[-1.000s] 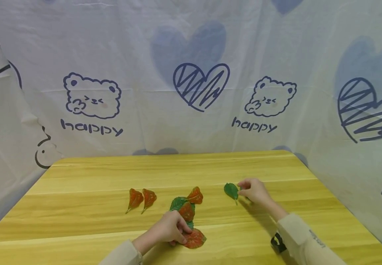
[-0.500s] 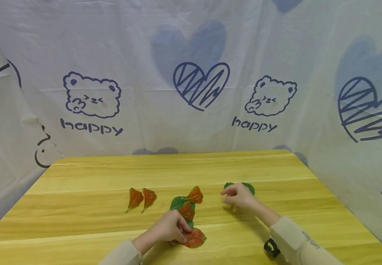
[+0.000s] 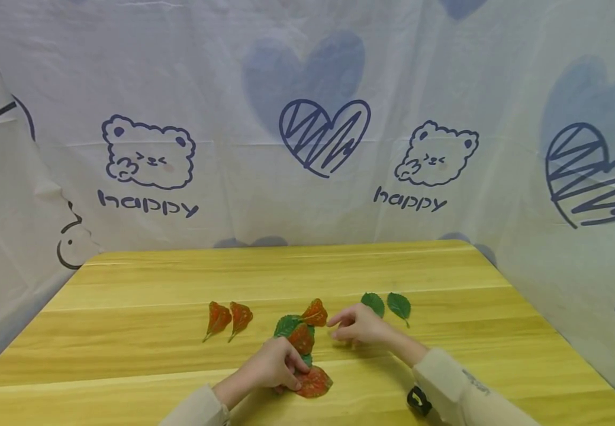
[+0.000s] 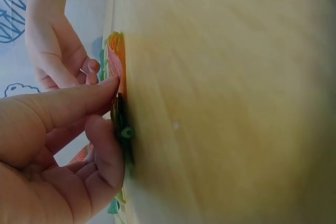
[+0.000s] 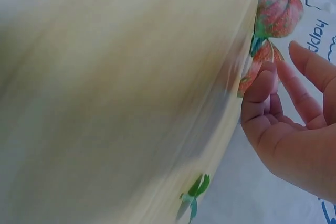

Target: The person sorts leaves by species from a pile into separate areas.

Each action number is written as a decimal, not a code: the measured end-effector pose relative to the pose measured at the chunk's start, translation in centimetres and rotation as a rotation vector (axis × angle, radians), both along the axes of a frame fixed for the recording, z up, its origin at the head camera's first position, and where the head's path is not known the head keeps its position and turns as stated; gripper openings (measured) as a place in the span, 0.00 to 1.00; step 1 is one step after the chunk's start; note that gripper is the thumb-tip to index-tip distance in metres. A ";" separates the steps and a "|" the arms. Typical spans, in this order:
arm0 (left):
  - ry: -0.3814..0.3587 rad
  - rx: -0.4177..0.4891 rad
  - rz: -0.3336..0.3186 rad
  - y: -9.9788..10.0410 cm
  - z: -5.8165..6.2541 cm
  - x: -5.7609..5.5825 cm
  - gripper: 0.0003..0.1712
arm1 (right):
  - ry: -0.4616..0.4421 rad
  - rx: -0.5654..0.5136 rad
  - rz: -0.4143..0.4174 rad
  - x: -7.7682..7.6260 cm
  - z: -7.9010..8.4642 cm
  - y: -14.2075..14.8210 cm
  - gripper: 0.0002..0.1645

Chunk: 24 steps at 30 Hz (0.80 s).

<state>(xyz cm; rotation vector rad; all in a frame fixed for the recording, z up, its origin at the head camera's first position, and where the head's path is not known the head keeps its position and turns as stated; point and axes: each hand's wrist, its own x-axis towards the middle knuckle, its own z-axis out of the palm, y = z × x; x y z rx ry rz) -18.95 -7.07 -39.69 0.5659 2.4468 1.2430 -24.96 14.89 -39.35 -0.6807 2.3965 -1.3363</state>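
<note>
My left hand (image 3: 272, 367) pinches the near red leaf (image 3: 315, 382) at its left end, low over the table; in the left wrist view the thumb lies on this red leaf (image 4: 114, 61). Just beyond it is a cluster: a red leaf (image 3: 301, 339) over a green leaf (image 3: 287, 325), and another red leaf (image 3: 315, 313) pointing up to the right. Holding nothing, my right hand (image 3: 363, 326) hovers beside that upper red leaf, thumb and forefinger spread apart. In the right wrist view the right hand (image 5: 294, 124) overlaps a red leaf (image 5: 257, 72).
Two red leaves (image 3: 240, 319) lie side by side at the left of the wooden table (image 3: 142, 349). Behind my right hand are two green leaves (image 3: 399, 305), one partly covered by it. A printed white cloth (image 3: 232, 165) hangs behind the table.
My right hand has moved left from the green leaves to beside the cluster, leaving two green leaves lying there. My left hand has stayed on the near red leaf.
</note>
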 end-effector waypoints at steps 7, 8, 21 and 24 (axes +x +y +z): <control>0.049 0.001 -0.039 0.0 0.2 0.0 0.12 | 0.023 0.042 0.029 -0.2 -0.2 -1.4 0.14; 0.055 0.003 -0.043 0.0 0.2 0.0 0.12 | 0.022 0.048 0.031 -0.2 -0.2 -1.5 0.14; 0.139 -0.007 -0.049 -0.2 0.6 0.3 0.12 | 0.009 0.067 0.070 -0.7 -0.3 -2.7 0.17; 0.140 -0.001 -0.056 -0.3 0.6 0.4 0.13 | 0.002 0.072 0.077 -0.9 -0.4 -2.6 0.17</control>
